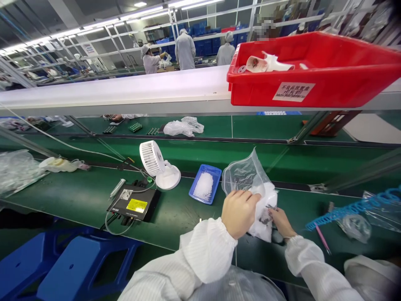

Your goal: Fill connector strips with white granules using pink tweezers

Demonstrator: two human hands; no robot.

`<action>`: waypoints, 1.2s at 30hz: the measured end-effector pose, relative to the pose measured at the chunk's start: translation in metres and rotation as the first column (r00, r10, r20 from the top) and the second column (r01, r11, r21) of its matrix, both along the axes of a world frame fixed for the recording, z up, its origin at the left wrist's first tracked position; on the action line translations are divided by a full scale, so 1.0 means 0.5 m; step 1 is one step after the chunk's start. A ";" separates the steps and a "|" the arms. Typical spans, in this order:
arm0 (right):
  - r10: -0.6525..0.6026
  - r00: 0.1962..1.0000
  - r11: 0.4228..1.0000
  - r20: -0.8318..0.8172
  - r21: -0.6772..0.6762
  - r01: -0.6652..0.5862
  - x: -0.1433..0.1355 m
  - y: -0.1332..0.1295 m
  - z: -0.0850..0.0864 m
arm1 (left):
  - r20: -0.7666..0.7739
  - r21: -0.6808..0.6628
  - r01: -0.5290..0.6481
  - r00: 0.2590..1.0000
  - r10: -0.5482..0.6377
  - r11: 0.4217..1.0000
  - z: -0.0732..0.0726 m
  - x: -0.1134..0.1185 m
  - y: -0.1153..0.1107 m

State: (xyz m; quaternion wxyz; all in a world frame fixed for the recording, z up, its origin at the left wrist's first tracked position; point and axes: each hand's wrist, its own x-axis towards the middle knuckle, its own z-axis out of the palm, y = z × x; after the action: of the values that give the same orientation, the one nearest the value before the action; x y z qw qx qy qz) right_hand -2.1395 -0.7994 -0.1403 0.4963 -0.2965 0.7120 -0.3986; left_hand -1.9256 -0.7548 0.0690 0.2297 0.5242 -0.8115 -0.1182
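The head camera looks out from the wearer's own head, facing forward and down over the green bench (175, 213). White sleeves (206, 251) enter from the bottom edge, so the lens sits above and behind the left hand (240, 213) and right hand (282, 223), both close by, low and right of centre. Blue stools (77, 267) at lower left are seen from above. The white shelf (140, 88) crosses the upper frame, the red bin (313, 90) near and large at right; beyond, the view reaches small, distant workers (186, 50) and ceiling lights (140, 4). The dark upper-right corner is hard to make out.
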 end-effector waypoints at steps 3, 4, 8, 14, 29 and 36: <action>-0.019 0.982 1.000 -0.189 -0.010 0.017 -0.010 -0.007 0.012 | -0.117 0.076 -0.098 0.987 0.107 0.992 -0.018 0.011 -0.005; -0.034 0.967 0.999 -0.252 -0.028 0.028 -0.012 -0.010 0.017 | -0.156 0.110 -0.133 0.976 0.149 0.985 -0.028 0.015 -0.008; -0.046 0.909 0.986 -0.414 -0.162 -0.024 -0.006 -0.027 0.048 | -0.281 0.256 -0.227 0.912 0.297 0.940 -0.078 0.030 -0.015; 0.196 0.901 0.880 -0.387 -0.337 -0.335 0.062 -0.125 0.123 | -0.387 0.340 -0.197 0.862 0.328 0.920 -0.108 0.026 0.026; 0.863 0.477 0.402 -0.166 -0.347 -0.847 0.207 -0.256 0.247 | -0.492 0.275 -0.242 0.796 0.352 0.931 -0.080 0.107 0.092; 0.826 0.531 0.430 -0.189 -0.397 -0.811 0.190 -0.217 0.276 | -0.364 0.259 -0.384 0.811 0.458 0.886 -0.013 0.116 -0.078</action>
State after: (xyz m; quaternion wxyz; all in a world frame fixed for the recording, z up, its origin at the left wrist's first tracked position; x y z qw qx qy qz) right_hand -2.0445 -0.9081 -0.0022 0.5581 -0.7000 0.3603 -0.2621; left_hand -1.8675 -0.7939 0.0625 0.3710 0.6718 -0.5935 -0.2426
